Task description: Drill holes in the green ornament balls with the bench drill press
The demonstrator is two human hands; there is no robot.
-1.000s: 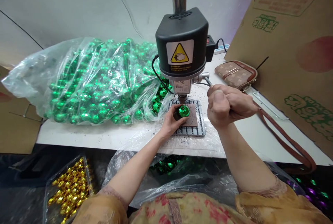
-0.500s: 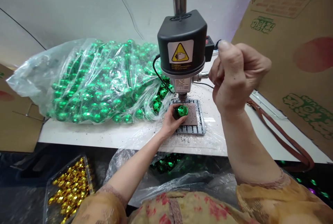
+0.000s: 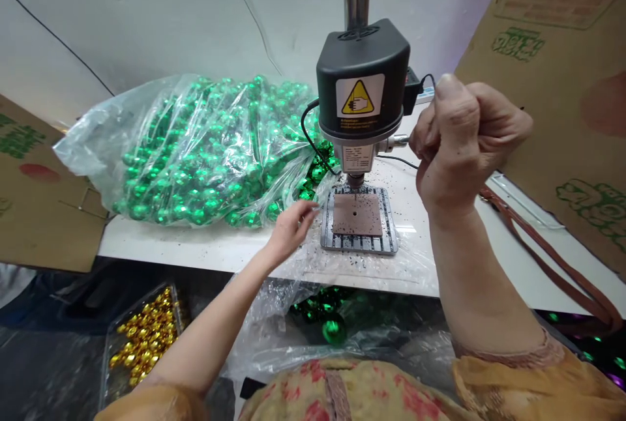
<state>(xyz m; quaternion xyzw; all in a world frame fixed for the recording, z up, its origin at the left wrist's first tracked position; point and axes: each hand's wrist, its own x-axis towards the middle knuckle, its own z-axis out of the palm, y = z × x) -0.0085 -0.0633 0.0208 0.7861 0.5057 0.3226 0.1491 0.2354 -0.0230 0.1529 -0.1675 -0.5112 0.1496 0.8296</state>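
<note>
A small bench drill press [image 3: 362, 82] stands in front of me, black-topped with a yellow warning label. My right hand [image 3: 462, 137] is closed in a fist at the end of its feed lever [image 3: 400, 141]; the grip itself is hidden by my fingers. Under the drill, a brown board [image 3: 368, 222] with a small hole lies on the slotted metal base [image 3: 327, 229], with dark shavings scattered over it. Left of the base, my left hand [image 3: 292, 229] reaches toward the bag's mouth, holding nothing, fingers loosely extended. A green faceted ball [image 3: 334, 328] is below the table edge.
A clear plastic bag [image 3: 92, 131] full of green balls lies on the white table [image 3: 161, 245]. Below the edge, another clear bag [image 3: 264, 336] holds green balls. Gold balls [image 3: 151, 330] fill a bin at lower left. Cardboard boxes [image 3: 552, 121] and a brown strap [image 3: 548, 255] are nearby.
My left hand has let go of the green ball under the drill and moved left toward the bag. A green ball now shows below the table edge. My right hand stays at the lever.
</note>
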